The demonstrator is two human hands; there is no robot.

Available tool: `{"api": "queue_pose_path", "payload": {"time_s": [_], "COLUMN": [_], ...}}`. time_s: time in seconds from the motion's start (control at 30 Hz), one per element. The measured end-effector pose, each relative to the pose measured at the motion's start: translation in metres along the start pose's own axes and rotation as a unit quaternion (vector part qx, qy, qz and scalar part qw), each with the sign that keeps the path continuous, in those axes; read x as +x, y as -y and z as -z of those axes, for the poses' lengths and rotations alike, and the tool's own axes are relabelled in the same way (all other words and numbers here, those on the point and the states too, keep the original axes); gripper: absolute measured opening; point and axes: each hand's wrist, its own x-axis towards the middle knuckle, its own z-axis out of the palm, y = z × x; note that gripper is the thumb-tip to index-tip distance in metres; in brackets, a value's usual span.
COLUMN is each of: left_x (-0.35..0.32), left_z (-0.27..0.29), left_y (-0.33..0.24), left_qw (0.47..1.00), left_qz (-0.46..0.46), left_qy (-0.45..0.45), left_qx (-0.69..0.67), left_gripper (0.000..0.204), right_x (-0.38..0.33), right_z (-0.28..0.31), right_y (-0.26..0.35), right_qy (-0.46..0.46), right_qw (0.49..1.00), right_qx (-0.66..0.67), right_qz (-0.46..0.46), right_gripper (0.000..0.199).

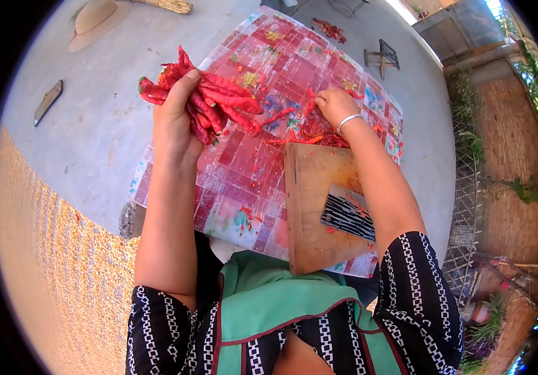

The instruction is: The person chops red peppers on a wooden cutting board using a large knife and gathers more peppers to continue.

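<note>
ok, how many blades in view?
2. A wide dark cleaver blade lies on the wooden cutting board near the right forearm; a slim dark knife lies on the grey concrete floor, far left. Others may be hidden.

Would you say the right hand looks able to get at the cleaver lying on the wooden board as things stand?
Probably yes. The right hand is busy among loose chillies just beyond the board, holding nothing bulky, and the cleaver lies uncovered beside that forearm with nothing between them.

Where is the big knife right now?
In the head view, the broad dark cleaver blade lies flat on the brown wooden chopping board, right of centre, just beside the person's right forearm; neither hand touches it.
</note>
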Motion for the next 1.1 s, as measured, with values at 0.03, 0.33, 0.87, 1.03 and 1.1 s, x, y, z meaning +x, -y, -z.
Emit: {"api": "queue_pose_path", "payload": {"time_s": [0.03,0.33,0.87,1.03,1.1], "left_x": [0.000,-0.002,-0.006,-0.010,-0.009], "left_z": [0.000,-0.005,-0.010,-0.011,-0.014], "left_y": [0.000,0.001,0.024,0.039,0.032], "left_qw": [1.000,1.000,0.976,0.970,0.969], "left_qz": [-0.001,0.006,0.165,0.190,0.181], "left_qy": [-0.003,-0.007,0.082,0.073,0.071], "left_qx": [0.000,0.010,0.117,0.132,0.151], "left_gripper": [0.014,0.014,0.019,0.020,0.020], "right_x": [0.000,0.022,-0.021,-0.037,-0.032], "right_z": [0.003,0.007,0.053,0.060,0.054], "right_y": [0.002,0.026,0.089,0.099,0.092], "right_qy": [-0.007,0.053,-0.080,-0.172,-0.167], "right_qw": [1.000,0.995,0.970,0.955,0.968], "right_qx": [0.000,-0.050,0.056,0.133,0.136], "right_qz": [0.010,-0.075,0.223,0.200,0.129], "right_gripper": [0.029,0.030,0.013,0.015,0.018]}}
